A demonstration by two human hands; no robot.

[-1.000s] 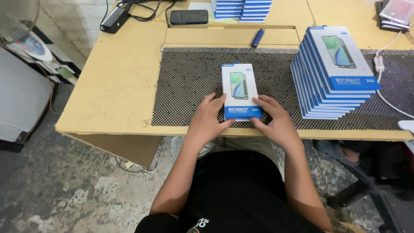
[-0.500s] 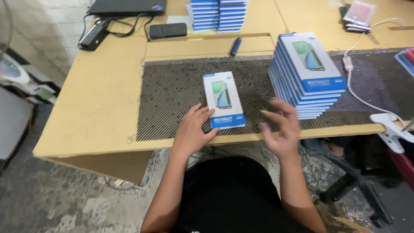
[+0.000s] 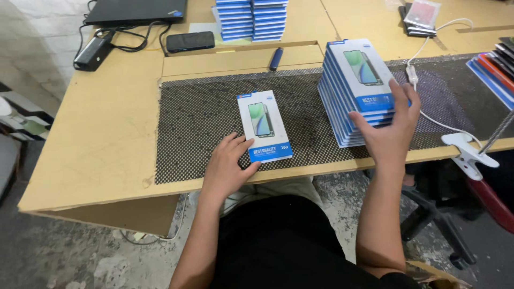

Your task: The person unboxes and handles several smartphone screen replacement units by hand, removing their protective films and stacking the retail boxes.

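Box (image 3: 264, 126), white with a blue band and a phone pictured on its lid, lies flat on the dark mesh mat (image 3: 198, 123), near the front edge of the desk (image 3: 107, 134). Left hand (image 3: 226, 170) rests just below and to its left, palm down, fingers loosely spread, fingertips touching the box's lower left corner and bottom edge; nothing is pinched, the box simply sits there. Over to the right, the right hand (image 3: 390, 128) is up against the stack (image 3: 356, 91) of identical boxes, fingers spread wide and curved round the near right corner of the top ones, thumb out toward the stack's front face; whether it actually grips a box or only touches, I cannot tell. Stack stands on the same mat, well apart from the single box. Beyond the mat, a blue pen (image 3: 276, 58) lies on a raised board, and farther back two more piles (image 3: 251, 18) of blue-edged boxes stand side by side. Back left, a black phone (image 3: 190, 41) lies flat beside a laptop (image 3: 136, 10) and a power brick (image 3: 92, 51) with its cable. A white cable (image 3: 428, 48) runs past the stack on the right, and a white clamp (image 3: 467, 150) bites the desk's front edge.
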